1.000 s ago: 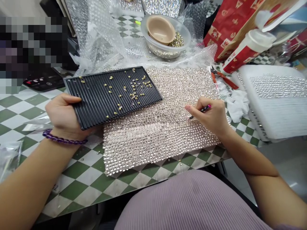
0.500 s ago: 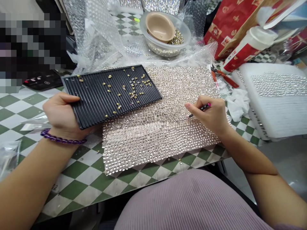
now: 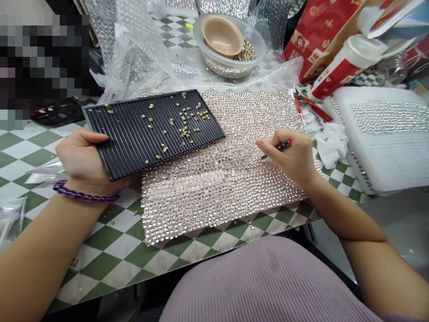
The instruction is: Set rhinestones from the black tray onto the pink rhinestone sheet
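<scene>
My left hand (image 3: pixel 82 154) is closed on the near left corner of a black ridged tray (image 3: pixel 130 138), thumb on top. Several loose rhinestones (image 3: pixel 185 132), gold-backed, lie scattered over its grooves, mostly toward the right end. The tray is held tilted above the left part of a sheet covered in rhinestones (image 3: pixel 201 205). Over the right half of that sheet, my right hand (image 3: pixel 291 154) pinches a thin dark pen-like tool (image 3: pixel 280 146) with light dots and a pink end. The tool's tip points down at the sheet; I cannot tell whether it touches.
A clear bowl (image 3: pixel 208 62) holding loose rhinestones and a beige bowl (image 3: pixel 223 36) stands at the back amid bubble wrap (image 3: pixel 140 53). Orange-handled pliers (image 3: pixel 313 106), crumpled tissue (image 3: pixel 331 143), a red-and-white cup (image 3: pixel 345 67) and a white foam-wrapped stack (image 3: pixel 385 152) lie right.
My right hand has shifted slightly up and left, and the tool lies at a flatter angle. The left hand still holds the tray, with the whole view shifted a little.
</scene>
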Action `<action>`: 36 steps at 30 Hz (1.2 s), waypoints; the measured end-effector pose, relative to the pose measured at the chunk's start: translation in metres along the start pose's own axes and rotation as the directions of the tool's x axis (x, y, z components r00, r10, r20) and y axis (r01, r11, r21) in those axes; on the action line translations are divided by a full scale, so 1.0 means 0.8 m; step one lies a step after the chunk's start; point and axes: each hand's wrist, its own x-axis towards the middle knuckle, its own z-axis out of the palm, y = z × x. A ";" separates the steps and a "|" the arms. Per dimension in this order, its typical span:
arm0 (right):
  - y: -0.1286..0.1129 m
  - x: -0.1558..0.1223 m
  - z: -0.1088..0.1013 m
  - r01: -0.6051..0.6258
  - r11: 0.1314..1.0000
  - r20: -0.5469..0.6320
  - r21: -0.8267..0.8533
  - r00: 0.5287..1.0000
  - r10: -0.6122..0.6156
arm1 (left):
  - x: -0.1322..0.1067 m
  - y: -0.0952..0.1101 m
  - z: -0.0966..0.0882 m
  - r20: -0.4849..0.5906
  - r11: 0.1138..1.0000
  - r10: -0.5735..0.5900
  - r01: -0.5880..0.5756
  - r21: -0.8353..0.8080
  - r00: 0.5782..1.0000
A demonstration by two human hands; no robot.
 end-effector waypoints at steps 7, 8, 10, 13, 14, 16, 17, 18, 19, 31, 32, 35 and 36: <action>-0.002 0.000 0.000 0.012 1.000 -0.019 -0.015 1.000 -0.012 | 0.003 -0.001 -0.003 -0.003 1.000 0.015 -0.015 0.016 1.000; -0.002 0.000 0.000 0.018 1.000 -0.004 -0.008 1.000 -0.018 | 0.002 -0.001 -0.002 -0.005 1.000 0.013 -0.013 0.021 1.000; -0.002 0.000 -0.001 0.026 1.000 0.023 -0.001 0.999 -0.026 | 0.000 0.000 0.000 -0.001 1.000 0.010 -0.010 0.026 1.000; -0.002 0.001 0.000 0.025 1.000 -0.006 -0.002 1.000 -0.025 | -0.004 0.001 0.005 -0.021 1.000 0.017 -0.017 0.023 1.000; -0.002 0.001 0.000 0.027 1.000 -0.014 -0.006 1.000 -0.027 | -0.005 0.001 0.006 -0.038 1.000 0.020 -0.019 0.019 0.999; -0.001 0.000 0.001 0.030 0.999 -0.005 -0.012 1.000 -0.030 | -0.007 0.001 0.008 -0.069 1.000 0.012 -0.011 0.010 0.998; -0.001 0.000 0.000 0.028 1.000 0.007 -0.013 1.000 -0.027 | -0.007 0.001 0.009 -0.072 1.000 0.009 -0.009 0.000 0.997; -0.001 0.000 -0.001 0.021 1.000 0.014 -0.009 1.000 -0.021 | -0.007 0.001 0.010 -0.065 1.000 0.016 -0.017 -0.014 0.998; -0.001 0.000 -0.002 0.008 1.000 0.005 0.003 1.000 -0.008 | -0.008 0.001 0.010 -0.047 0.999 0.023 -0.025 -0.033 0.999; -0.041 0.107 0.037 -0.034 0.916 0.015 0.399 0.999 0.031 | -0.006 -0.002 0.012 0.028 0.989 0.038 -0.034 -0.142 0.999; -0.045 0.118 0.055 -0.052 0.913 0.043 0.405 0.998 0.038 | -0.006 -0.002 0.011 0.021 0.991 0.026 -0.023 -0.134 0.999; -0.046 0.147 0.110 -0.050 0.941 0.038 0.334 0.999 0.039 | -0.007 0.000 0.010 -0.001 0.993 0.001 -0.001 -0.121 1.000; -0.044 0.155 0.127 -0.031 0.949 0.028 0.313 0.999 0.024 | -0.007 0.000 0.010 -0.003 0.993 0.000 -0.001 -0.122 1.000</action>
